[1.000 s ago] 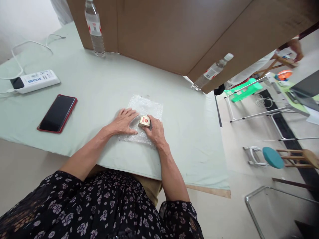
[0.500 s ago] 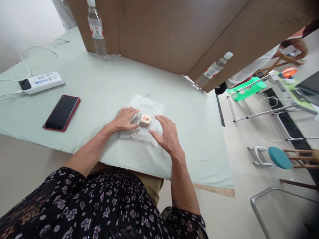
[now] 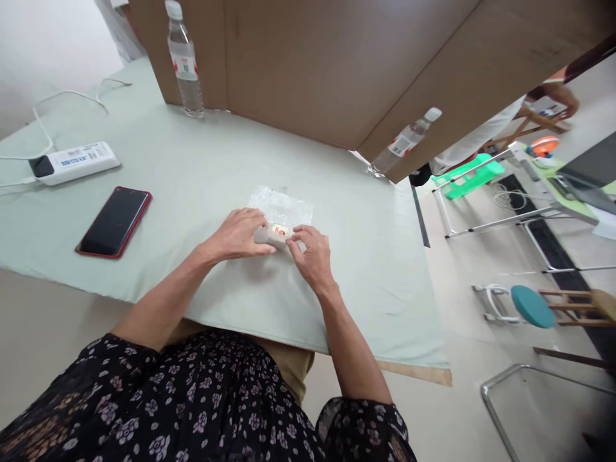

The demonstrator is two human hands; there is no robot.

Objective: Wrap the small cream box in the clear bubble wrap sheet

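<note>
A small cream box [image 3: 281,229] with red print sits on a sheet of bubble wrap [image 3: 283,206], between my two hands. The near part of the sheet is raised against the box's front and hides that side. My left hand [image 3: 239,235] curves round the left end of the raised wrap, its thumb along the near side and its fingers behind. On the right, my right hand [image 3: 312,255] pinches the raised wrap at the box's right corner between thumb and fingers. The far part of the sheet lies flat on the table.
On the pale green tablecloth [image 3: 366,282] lie a red-cased phone [image 3: 114,221] and a white power strip [image 3: 77,162] with cables. Two water bottles [image 3: 185,67] [image 3: 404,142] stand against a brown cardboard panel [image 3: 298,70]. Beyond the table's right edge are a teal stool [image 3: 532,306] and a person's hand [image 3: 561,99].
My hands have come closer together around the box. The near part of the bubble wrap has lifted off the table and up against the box's front.
</note>
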